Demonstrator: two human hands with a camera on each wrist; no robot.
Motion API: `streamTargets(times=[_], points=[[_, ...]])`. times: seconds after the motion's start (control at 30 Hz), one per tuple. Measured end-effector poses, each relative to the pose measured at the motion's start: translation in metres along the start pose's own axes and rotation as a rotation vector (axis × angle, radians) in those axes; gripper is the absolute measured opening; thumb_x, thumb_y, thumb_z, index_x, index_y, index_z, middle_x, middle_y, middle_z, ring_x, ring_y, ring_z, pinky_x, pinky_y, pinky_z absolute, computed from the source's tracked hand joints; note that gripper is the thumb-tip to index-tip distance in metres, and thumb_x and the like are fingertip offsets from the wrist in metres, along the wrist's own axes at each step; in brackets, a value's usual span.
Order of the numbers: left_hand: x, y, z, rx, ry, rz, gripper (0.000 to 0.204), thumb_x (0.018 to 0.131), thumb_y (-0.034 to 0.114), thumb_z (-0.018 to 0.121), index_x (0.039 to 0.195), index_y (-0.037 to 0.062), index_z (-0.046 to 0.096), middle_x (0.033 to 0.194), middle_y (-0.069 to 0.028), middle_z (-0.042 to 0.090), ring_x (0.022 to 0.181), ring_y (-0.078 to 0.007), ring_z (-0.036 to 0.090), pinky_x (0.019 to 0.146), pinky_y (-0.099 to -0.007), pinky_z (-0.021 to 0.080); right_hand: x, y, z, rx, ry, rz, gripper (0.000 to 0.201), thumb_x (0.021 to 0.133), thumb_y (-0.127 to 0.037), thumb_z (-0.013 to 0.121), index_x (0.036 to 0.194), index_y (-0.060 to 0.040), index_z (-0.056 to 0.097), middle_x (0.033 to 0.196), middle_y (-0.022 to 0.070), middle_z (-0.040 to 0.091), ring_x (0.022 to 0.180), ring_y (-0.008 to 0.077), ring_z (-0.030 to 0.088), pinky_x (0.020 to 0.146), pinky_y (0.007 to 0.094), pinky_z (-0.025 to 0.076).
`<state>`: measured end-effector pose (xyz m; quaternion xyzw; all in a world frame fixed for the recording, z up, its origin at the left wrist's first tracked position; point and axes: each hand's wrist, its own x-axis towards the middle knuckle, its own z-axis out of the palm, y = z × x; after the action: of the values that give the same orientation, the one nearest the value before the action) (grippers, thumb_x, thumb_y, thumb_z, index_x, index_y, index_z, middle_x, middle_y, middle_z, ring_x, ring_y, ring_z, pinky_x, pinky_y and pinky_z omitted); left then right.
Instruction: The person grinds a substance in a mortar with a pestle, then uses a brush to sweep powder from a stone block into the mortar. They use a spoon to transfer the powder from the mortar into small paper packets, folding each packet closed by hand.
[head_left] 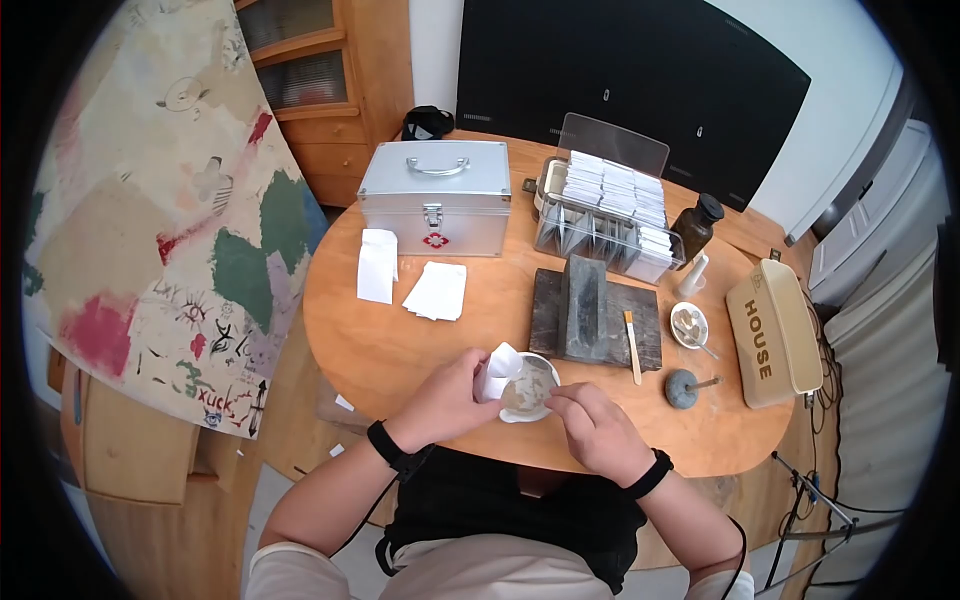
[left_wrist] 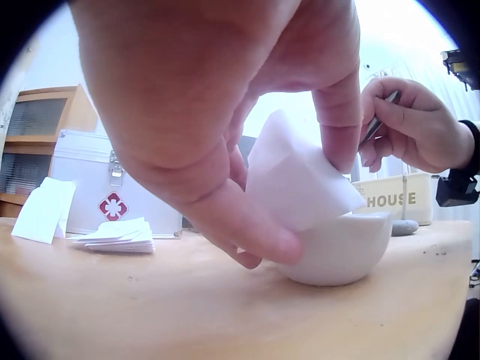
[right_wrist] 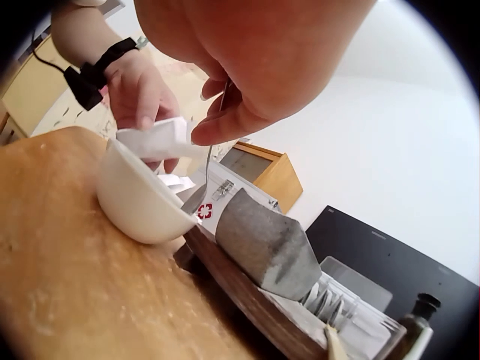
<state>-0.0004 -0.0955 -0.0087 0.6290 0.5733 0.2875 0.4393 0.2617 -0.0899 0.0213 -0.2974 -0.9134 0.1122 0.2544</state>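
Note:
In the head view my left hand [head_left: 455,400] holds a small white paper packet [head_left: 498,372] at the left rim of a white bowl [left_wrist: 341,255]. Thumb and fingers pinch the packet from both sides, and its opening is spread. Greyish-beige powder [head_left: 530,388] coats the inside of the bowl, which stands near the table's front edge. On the bowl's other side, my right hand [head_left: 597,425] pinches the thin handle of a metal spoon [right_wrist: 208,171]. Its lower end dips inside the bowl rim in the right wrist view.
A dark board [head_left: 620,310] with a grey stone block [head_left: 583,310] and a brush [head_left: 632,345] lies beyond the bowl. Behind stand a silver case [head_left: 430,200], folded white papers [head_left: 436,290] and a packet box [head_left: 610,200]. To the right are a small bowl [head_left: 690,338] and a HOUSE bin [head_left: 765,340].

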Motion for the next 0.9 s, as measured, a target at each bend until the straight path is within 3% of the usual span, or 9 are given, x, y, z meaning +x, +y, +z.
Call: streamTargets(times=[0.07, 0.17, 0.27, 0.4, 0.57, 0.7, 0.77, 0.9], points=[[-0.003, 0.001, 0.007, -0.005, 0.016, 0.056, 0.058, 0.082, 0.022, 0.081, 0.126, -0.0057, 0.054, 0.114, -0.0237, 0.068, 0.105, -0.0355, 0.069, 0.091, -0.0428, 0.055, -0.005, 0.004, 0.004, -0.073, -0.014, -0.129, 0.034, 0.085, 0.003, 0.063, 0.118, -0.0001, 0.062, 0.117, 0.0171, 0.066, 0.104, 0.0348, 0.066, 0.087, 0.0421, 0.058], [-0.004, 0.004, 0.01, 0.034, -0.01, 0.067, 0.061, 0.083, 0.023, 0.081, 0.129, -0.0059, 0.053, 0.116, -0.0253, 0.067, 0.108, -0.037, 0.068, 0.093, -0.0434, 0.055, -0.014, 0.01, 0.011, 0.041, 0.003, -0.041, 0.036, 0.082, 0.004, 0.064, 0.118, -0.0003, 0.062, 0.117, 0.0162, 0.066, 0.106, 0.0348, 0.066, 0.089, 0.0421, 0.058], [0.001, 0.003, 0.006, 0.112, 0.027, 0.1, 0.066, 0.085, 0.016, 0.082, 0.138, -0.0054, 0.05, 0.128, -0.0218, 0.065, 0.117, -0.0306, 0.068, 0.093, -0.0372, 0.06, -0.014, 0.005, -0.002, 0.031, 0.026, 0.012, 0.035, 0.082, 0.005, 0.063, 0.117, -0.0005, 0.063, 0.117, 0.016, 0.066, 0.107, 0.0352, 0.066, 0.09, 0.0422, 0.058], [0.009, 0.004, 0.002, 0.101, 0.032, 0.169, 0.066, 0.084, 0.017, 0.083, 0.138, -0.0048, 0.051, 0.126, -0.0212, 0.065, 0.114, -0.0309, 0.069, 0.094, -0.0373, 0.059, -0.011, 0.007, -0.002, -0.01, -0.028, 0.016, 0.034, 0.083, 0.007, 0.063, 0.117, -0.0006, 0.063, 0.116, 0.0162, 0.066, 0.107, 0.0356, 0.066, 0.09, 0.0422, 0.057], [0.019, 0.01, -0.004, 0.189, -0.107, 0.215, 0.062, 0.082, 0.019, 0.083, 0.133, -0.0048, 0.056, 0.121, -0.0203, 0.067, 0.108, -0.0293, 0.069, 0.089, -0.0368, 0.058, -0.009, 0.004, -0.002, 0.022, 0.066, 0.049, 0.03, 0.085, 0.007, 0.061, 0.115, -0.0003, 0.063, 0.113, 0.0171, 0.066, 0.105, 0.0373, 0.067, 0.09, 0.0427, 0.057], [0.029, 0.009, -0.011, 0.218, -0.193, 0.222, 0.061, 0.082, 0.021, 0.083, 0.131, -0.0047, 0.058, 0.118, -0.0205, 0.068, 0.106, -0.0291, 0.07, 0.087, -0.036, 0.058, -0.007, 0.007, -0.001, 0.052, 0.003, 0.096, 0.031, 0.085, 0.008, 0.061, 0.115, -0.0004, 0.063, 0.112, 0.0176, 0.066, 0.105, 0.0384, 0.066, 0.089, 0.0432, 0.057], [0.034, 0.006, -0.012, 0.206, -0.251, 0.181, 0.057, 0.082, 0.022, 0.082, 0.128, -0.0052, 0.062, 0.113, -0.0198, 0.071, 0.1, -0.0284, 0.072, 0.086, -0.0358, 0.058, -0.004, 0.007, -0.003, 0.217, -0.007, 0.191, 0.031, 0.086, 0.01, 0.061, 0.115, -0.0007, 0.063, 0.111, 0.018, 0.066, 0.105, 0.0388, 0.067, 0.088, 0.0434, 0.057], [0.032, 0.016, -0.016, 0.176, -0.333, 0.075, 0.053, 0.081, 0.022, 0.082, 0.123, -0.0055, 0.066, 0.107, -0.0189, 0.074, 0.095, -0.0274, 0.073, 0.085, -0.0362, 0.058, -0.002, 0.014, -0.004, 0.13, 0.083, 0.103, 0.028, 0.092, 0.012, 0.059, 0.116, -0.0023, 0.063, 0.111, 0.0177, 0.067, 0.102, 0.0366, 0.069, 0.086, 0.0413, 0.058]])
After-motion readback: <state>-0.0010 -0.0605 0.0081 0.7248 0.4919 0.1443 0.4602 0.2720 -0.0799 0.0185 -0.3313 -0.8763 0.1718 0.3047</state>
